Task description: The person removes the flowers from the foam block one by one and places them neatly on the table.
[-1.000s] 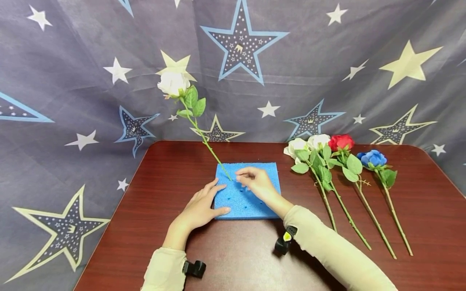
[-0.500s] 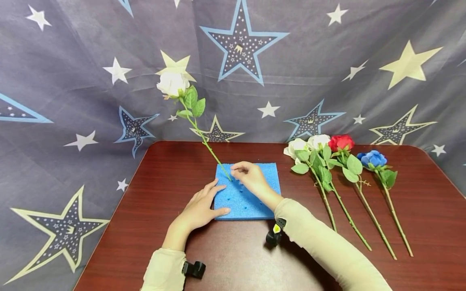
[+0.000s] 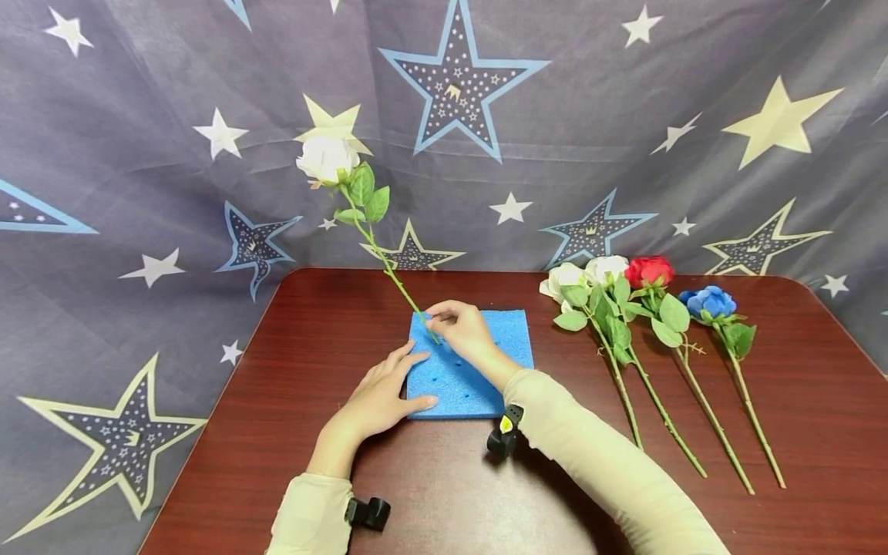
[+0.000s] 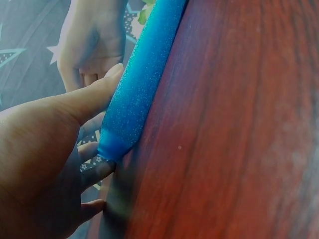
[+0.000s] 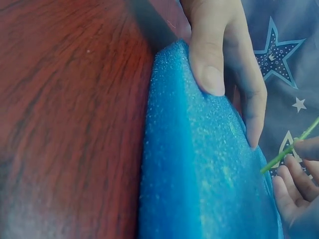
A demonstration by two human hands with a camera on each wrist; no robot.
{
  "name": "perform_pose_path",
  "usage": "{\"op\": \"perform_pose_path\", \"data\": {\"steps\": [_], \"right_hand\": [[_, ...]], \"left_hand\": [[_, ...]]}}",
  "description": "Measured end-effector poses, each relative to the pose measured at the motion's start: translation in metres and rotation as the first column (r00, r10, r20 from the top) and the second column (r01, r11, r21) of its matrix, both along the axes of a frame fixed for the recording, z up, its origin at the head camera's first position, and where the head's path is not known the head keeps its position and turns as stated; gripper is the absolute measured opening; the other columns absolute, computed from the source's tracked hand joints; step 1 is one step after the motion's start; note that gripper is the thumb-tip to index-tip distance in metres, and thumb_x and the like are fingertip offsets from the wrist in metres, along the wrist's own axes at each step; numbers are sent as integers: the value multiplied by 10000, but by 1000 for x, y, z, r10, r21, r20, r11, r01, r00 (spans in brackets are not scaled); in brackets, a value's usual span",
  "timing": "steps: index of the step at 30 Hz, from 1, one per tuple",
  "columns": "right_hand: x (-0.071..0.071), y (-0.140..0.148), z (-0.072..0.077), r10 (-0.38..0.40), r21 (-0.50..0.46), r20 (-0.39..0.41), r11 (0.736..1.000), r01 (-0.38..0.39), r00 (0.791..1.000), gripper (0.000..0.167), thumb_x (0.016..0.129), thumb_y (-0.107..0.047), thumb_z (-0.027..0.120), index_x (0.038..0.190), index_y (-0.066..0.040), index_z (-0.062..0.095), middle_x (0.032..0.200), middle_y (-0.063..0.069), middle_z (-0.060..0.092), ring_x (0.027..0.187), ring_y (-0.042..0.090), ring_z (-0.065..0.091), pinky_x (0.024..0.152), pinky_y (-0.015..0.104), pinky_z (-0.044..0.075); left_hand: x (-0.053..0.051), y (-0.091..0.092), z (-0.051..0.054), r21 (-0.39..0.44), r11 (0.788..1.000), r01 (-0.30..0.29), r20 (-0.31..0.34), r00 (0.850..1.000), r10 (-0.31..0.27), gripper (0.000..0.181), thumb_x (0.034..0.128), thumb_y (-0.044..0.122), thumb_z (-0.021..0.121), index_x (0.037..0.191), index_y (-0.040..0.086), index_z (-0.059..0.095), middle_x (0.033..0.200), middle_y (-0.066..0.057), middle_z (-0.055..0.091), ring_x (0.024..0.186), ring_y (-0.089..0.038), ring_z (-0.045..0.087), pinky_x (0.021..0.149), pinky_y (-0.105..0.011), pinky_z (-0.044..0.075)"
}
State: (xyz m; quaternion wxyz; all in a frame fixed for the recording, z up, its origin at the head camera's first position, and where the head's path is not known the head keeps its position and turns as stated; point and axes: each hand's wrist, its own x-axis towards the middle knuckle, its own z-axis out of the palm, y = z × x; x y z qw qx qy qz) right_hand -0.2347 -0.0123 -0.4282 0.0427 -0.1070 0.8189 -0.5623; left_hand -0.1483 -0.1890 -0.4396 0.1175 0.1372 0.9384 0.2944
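Observation:
A white rose (image 3: 327,160) leans to the left, the lower end of its green stem standing in a blue foam block (image 3: 479,385). My right hand (image 3: 465,331) pinches that stem low down, just above the foam; the right wrist view shows the thumb against the stem (image 5: 281,158). My left hand (image 3: 378,393) rests on the block's left edge with fingers spread and thumb on the top face. In the left wrist view, the thumb (image 4: 94,97) lies along the foam and the other fingers reach past its corner.
On the right of the brown table (image 3: 277,362) lie two white roses (image 3: 607,270), a red rose (image 3: 649,272) and a blue rose (image 3: 711,302), stems towards me. Several small holes dot the foam's top. A grey star-patterned cloth (image 3: 590,92) hangs behind the table.
My right hand has moved left across the foam, from beside the white rose's stem to pinching it. The left hand and the rose have stayed nearly still.

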Motion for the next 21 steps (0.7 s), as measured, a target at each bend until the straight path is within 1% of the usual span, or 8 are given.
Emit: {"op": "perform_pose_path", "data": {"steps": [5, 8, 13, 21], "right_hand": [[0, -5, -1, 16, -9, 17, 1000, -15, 1000, 183, 921, -113, 710, 1092, -49, 723, 926, 71, 700, 723, 194, 644, 583, 270, 496], [0, -6, -3, 12, -13, 19, 1000, -11, 1000, 188, 921, -104, 706, 1099, -43, 717, 920, 67, 693, 728, 174, 639, 599, 267, 507], [0, -7, -10, -6, -25, -9, 1000, 6, 1000, 177, 910, -74, 707, 1079, -26, 721, 900, 74, 701, 764, 165, 642, 637, 260, 515], [1, -7, -17, -23, -59, -44, 998, 21, 999, 122, 906, -78, 722, 1016, -30, 739, 882, 76, 704, 811, 193, 650, 697, 279, 529]], "left_hand": [[-1, 0, -1, -9, 1000, 2, -8, 1000, -2, 763, 892, 543, 677, 1528, 236, 389, 1644, -17, 161, 1442, -396, 248, 1124, -608, 212], [-1, 0, -2, -8, 1000, 4, -9, 1000, -4, 763, 892, 544, 676, 1528, 235, 388, 1644, -16, 159, 1443, -394, 246, 1125, -608, 209], [-1, 0, -2, -12, 1000, 8, -10, 1000, -8, 763, 894, 545, 673, 1530, 238, 385, 1645, -14, 155, 1442, -397, 247, 1125, -606, 211], [-1, 0, -1, -12, 1000, 7, -5, 1000, -7, 765, 893, 545, 675, 1531, 239, 384, 1646, -12, 152, 1445, -398, 242, 1122, -613, 209]]}}
